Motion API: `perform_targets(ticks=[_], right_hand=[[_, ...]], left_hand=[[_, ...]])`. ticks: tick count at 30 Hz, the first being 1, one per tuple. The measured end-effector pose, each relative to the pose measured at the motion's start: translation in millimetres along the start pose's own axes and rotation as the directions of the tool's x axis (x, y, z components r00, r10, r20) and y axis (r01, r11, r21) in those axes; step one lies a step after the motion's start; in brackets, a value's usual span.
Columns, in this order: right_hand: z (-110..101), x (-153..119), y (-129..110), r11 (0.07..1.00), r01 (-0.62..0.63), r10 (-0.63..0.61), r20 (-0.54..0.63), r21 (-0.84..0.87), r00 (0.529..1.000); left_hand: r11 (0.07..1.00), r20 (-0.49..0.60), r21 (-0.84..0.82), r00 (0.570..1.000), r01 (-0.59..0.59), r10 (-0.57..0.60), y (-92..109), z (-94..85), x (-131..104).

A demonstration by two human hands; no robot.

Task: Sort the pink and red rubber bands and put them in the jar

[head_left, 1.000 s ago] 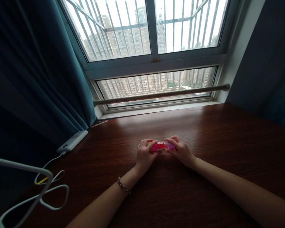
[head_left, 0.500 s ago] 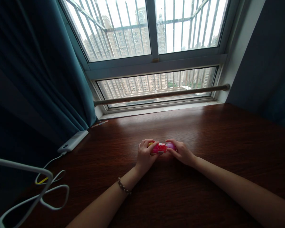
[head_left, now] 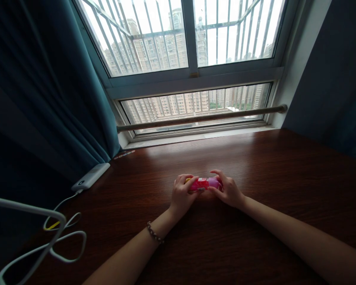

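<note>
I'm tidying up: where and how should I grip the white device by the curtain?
Probably across the middle of the white device, from above right: it's long and narrow, the curtain hangs at its left, and a cable joins its near end.

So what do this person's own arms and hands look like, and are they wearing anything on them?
The left hand and right hand are both ungloved, and no sleeves show. Above the left wrist sits a dark, knobbly bracelet with paler flecks; whether beaded or braided is too small to tell. The right wrist shows no bracelet.
</note>
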State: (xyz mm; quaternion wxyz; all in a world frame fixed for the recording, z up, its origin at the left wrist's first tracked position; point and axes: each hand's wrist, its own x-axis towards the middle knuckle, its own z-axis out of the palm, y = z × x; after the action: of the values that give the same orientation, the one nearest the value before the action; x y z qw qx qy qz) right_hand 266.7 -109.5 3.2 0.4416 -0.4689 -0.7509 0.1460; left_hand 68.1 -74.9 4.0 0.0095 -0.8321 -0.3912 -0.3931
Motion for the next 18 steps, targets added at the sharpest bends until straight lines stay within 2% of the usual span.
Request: perform_targets(ticks=[4,8,11,14,18], right_hand=[[-1.9,0.3,-2.6,0.999,0.004,-0.006,0.029,0.048,1.000],[-1.4,2.0,3.3,0.992,-0.111,0.108,0.044,0.065,0.993],[-1.6,3.7,8.9,0.989,-0.146,0.146,0.039,0.001,0.989],[-1.9,5.2,8.8,0.996,-0.089,0.090,-0.065,0.019,0.994],[0.0,6.5,4.5,0.988,0.084,-0.062,-0.164,0.129,0.985]], left_hand=[[1.000,-0.007,-0.003,1.000,0.029,-0.029,0.0,-0.1,-0.2],[0.999,0.004,-0.022,1.000,0.024,-0.024,0.6,-0.8,-0.1],[0.999,0.017,-0.028,1.000,0.023,-0.023,0.4,-0.8,0.2],[0.997,-0.001,-0.035,0.997,0.073,-0.074,-1.5,0.8,0.8],[0.986,-0.025,-0.053,0.987,0.159,-0.160,-4.5,2.9,1.8]])
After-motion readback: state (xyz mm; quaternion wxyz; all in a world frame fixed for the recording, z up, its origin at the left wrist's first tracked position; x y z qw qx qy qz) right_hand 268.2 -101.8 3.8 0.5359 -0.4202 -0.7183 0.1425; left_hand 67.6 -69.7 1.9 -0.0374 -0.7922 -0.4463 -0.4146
